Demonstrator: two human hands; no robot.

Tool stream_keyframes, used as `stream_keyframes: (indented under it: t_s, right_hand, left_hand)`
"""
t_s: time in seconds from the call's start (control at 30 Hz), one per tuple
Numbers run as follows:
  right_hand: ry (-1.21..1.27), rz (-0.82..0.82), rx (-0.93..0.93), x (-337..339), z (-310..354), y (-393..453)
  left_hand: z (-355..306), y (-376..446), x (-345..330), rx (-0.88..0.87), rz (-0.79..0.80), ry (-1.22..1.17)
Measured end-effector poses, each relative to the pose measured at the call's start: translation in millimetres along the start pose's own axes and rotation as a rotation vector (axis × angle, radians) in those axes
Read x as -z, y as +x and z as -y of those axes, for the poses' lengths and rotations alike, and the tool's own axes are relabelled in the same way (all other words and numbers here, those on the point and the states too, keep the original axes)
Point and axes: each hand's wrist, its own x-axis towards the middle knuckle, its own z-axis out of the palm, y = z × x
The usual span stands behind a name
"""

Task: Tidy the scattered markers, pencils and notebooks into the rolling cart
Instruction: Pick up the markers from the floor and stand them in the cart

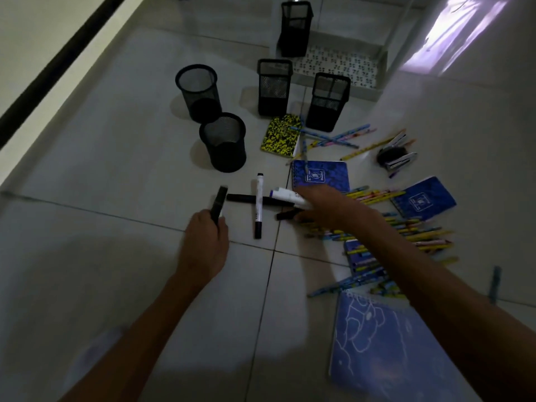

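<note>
Five black mesh pen holders stand on the floor tiles, and as far as the dim light shows, none has anything in it: two round ones to the left of the rolling cart's bottom tray, two square ones just in front of that tray, and a third square one standing inside it on its patterned liner. Your left hand, well in front of the tray, has its grip curled round a black marker. Your right hand pinches a white marker; a dark one lies under its fingers. Between your hands a white marker with black ends lies crossed over a black one. Notebooks, one yellow-and-black and several blue, lie among scattered pencils in front of the tray.
</note>
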Motion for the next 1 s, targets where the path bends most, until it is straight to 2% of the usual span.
stream_keyframes:
  t_s: [0.2,0.27,0.4,0.57,0.73,0.87,0.93,1.0]
  right_hand:
    - [-0.072,-0.077,0.061,-6.5,0.2,6.5]
    - [-0.052,-0.16,0.07,-3.6,-0.6,7.4]
    - [-0.032,-0.287,0.081,5.3,10.1,17.2]
    - [-0.029,-0.184,0.163,-6.8,26.9,45.2]
    - [-0.134,-0.186,0.224,-18.9,29.6,59.0]
    - [-0.167,-0.169,0.244,-15.1,38.4,52.7]
    - [-0.093,-0.156,0.189,-13.0,41.7,48.0]
    - [0.13,-0.208,0.112,-4.2,36.2,44.4]
  left_hand:
    - [-63.9,16.5,-20.7,0.045,-0.085,-0.05]
    - [-69.1,18.3,-25.5,0.124,-0.095,-0.032]
    - [-69.9,12.4,-30.2,0.192,-0.074,-0.146]
    - [-49.5,9.7,-35.3,0.131,-0.035,-0.076]
    - [-41.1,8.6,-17.5,0.243,-0.129,-0.182]
    - [-58.5,13.9,-5.4,0.225,-0.15,-0.253]
    - [-76.7,16.7,2.1,0.202,-0.163,-0.299]
    - [-99.6,22.2,12.6,0.169,-0.166,-0.344]
